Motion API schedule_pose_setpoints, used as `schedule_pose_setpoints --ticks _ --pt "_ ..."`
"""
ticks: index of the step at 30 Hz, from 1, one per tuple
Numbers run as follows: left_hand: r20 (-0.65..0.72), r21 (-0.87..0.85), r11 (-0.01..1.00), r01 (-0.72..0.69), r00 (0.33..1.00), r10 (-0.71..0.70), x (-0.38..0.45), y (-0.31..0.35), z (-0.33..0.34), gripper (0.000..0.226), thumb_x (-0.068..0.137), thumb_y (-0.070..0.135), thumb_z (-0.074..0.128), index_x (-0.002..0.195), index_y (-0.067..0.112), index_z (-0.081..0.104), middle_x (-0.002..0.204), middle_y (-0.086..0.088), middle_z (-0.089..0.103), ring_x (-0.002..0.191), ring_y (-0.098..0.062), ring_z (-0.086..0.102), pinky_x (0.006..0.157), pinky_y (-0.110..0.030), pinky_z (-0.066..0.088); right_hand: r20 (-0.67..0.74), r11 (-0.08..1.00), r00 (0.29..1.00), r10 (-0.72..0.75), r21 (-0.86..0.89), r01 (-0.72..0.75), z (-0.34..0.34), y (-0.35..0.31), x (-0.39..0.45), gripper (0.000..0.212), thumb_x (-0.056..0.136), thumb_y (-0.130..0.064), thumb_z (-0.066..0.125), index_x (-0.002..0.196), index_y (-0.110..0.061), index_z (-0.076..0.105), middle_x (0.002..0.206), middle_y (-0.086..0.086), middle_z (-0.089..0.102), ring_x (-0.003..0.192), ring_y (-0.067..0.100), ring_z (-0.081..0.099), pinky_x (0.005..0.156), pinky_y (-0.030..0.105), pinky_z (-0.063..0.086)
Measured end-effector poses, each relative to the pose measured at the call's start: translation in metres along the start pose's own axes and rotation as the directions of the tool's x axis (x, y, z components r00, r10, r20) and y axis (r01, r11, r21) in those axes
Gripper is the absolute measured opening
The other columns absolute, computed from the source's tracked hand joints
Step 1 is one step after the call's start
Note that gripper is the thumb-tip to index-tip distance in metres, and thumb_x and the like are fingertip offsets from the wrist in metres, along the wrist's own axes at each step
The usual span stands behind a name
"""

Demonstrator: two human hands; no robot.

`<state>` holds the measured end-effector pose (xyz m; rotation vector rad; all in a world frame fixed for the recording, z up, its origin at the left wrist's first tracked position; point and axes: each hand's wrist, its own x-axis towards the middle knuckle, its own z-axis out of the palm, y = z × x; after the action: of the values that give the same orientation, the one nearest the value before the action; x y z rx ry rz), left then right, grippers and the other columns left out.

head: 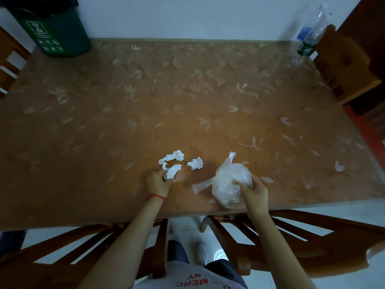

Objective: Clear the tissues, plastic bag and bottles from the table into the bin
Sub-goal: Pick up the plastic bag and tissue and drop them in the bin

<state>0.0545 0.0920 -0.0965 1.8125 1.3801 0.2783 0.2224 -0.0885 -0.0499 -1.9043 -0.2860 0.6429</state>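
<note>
Step in hand: gathering the near litter, nothing binned yet by the look of it. Left hand (159, 181) at the table's (187, 90) near edge, grip closed in a pinch on one crumpled tissue (172, 171); two more tissues lie just beyond it, a long twisted one (172, 157) and a small wad (195, 163), both loose on the table. Right hand (253, 189) has its fingers curled onto the clear plastic bag (230, 182), grasping it at its near right side; bag rests on the table close to the front edge, knotted top pointing away, a loose tail trailing left. Green bin (60, 31) stands at the far left corner of the table, well apart from both hands. Two empty clear bottles (311, 31) at the far right corner, untouched, one with a blue label and one with a green label. Wooden chairs around the table. Judgement: next move calls for a long reach or a step round toward the far left corner to drop tissue and bag; the remaining tissues are light and may scatter if swept, so pinch each one. Bottles last, from the opposite corner.
</note>
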Motion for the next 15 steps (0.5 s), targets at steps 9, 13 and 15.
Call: schedule_pose_setpoints --ticks 9,13,15 --pt "-0.06 -0.054 0.997 0.049 0.997 -0.052 0.008 -0.003 0.001 0.013 0.076 0.007 0.065 0.065 -0.001 0.065 0.062 -0.011 0.06 0.058 -0.02 0.049 0.058 -0.031 0.043 0.007 1.0 1.0 0.016 -0.021 -0.015 0.002 0.002 0.004 0.03 0.076 -0.014 0.072 0.103 -0.017 0.06 0.092 -0.005 0.064 0.087 0.011 0.061 0.074 0.028 0.05" --pt "-0.027 -0.163 0.981 0.102 0.994 -0.108 -0.009 0.012 -0.01 0.011 0.082 0.008 0.062 0.079 0.0 0.068 0.077 -0.014 0.066 0.066 -0.023 0.055 0.057 -0.019 0.037 0.023 1.0 1.0 0.01 -0.029 -0.009 0.003 0.0 0.006 0.025 0.076 -0.013 0.072 0.098 -0.016 0.061 0.091 -0.001 0.066 0.087 0.015 0.063 0.072 0.028 0.051" --pt "0.063 -0.172 0.95 0.262 0.965 -0.255 -0.018 0.005 -0.013 0.013 0.087 0.005 0.055 0.084 -0.003 0.064 0.089 -0.022 0.064 0.059 -0.024 0.046 0.059 -0.022 0.035 0.031 0.999 0.999 0.02 -0.035 -0.018 0.005 -0.002 0.008 0.024 0.076 -0.014 0.072 0.097 -0.016 0.06 0.091 0.0 0.066 0.087 0.017 0.063 0.073 0.031 0.052"
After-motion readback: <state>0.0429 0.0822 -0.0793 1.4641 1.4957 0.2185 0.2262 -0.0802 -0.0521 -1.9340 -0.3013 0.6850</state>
